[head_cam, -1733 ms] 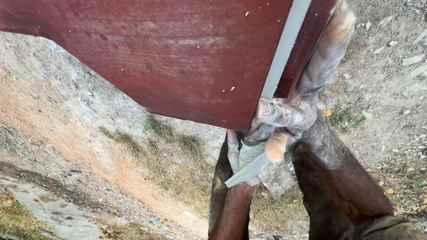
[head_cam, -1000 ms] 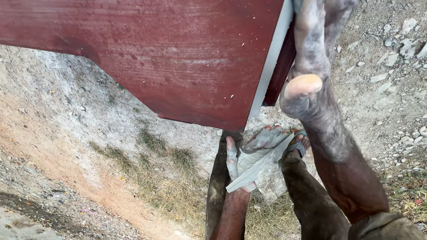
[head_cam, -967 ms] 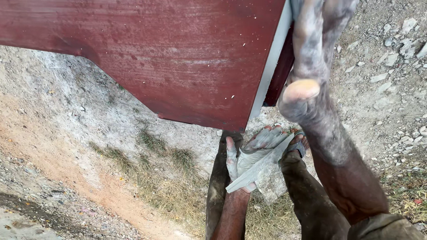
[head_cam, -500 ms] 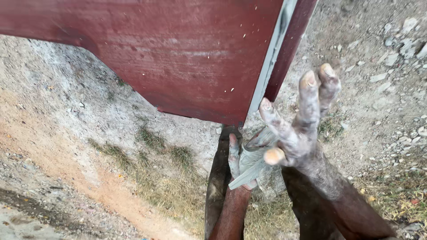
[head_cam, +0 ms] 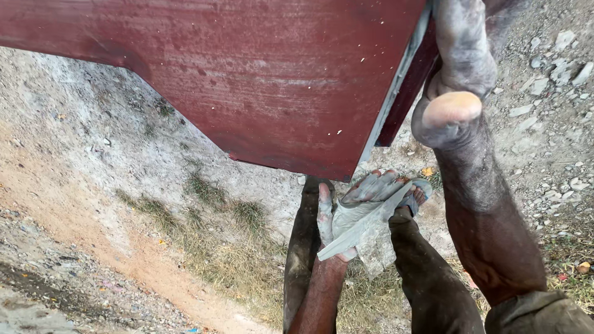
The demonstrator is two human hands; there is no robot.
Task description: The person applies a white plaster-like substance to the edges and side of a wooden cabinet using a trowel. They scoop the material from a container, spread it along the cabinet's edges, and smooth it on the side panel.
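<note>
1. We see the dark red metal panel (head_cam: 266,80) fill the upper view, our landmark.
2. Our right hand (head_cam: 455,80) presses its right edge, coated in grey paste; we cannot tell whether it grips.
3. Below the panel's corner, our left hand (head_cam: 352,213) is clenched round a flat scraper blade (head_cam: 359,232).
4. Slippery paste could let that blade slide out.

red panel (head_cam: 260,80) blocks above; open ground (head_cam: 93,204) left.
</note>
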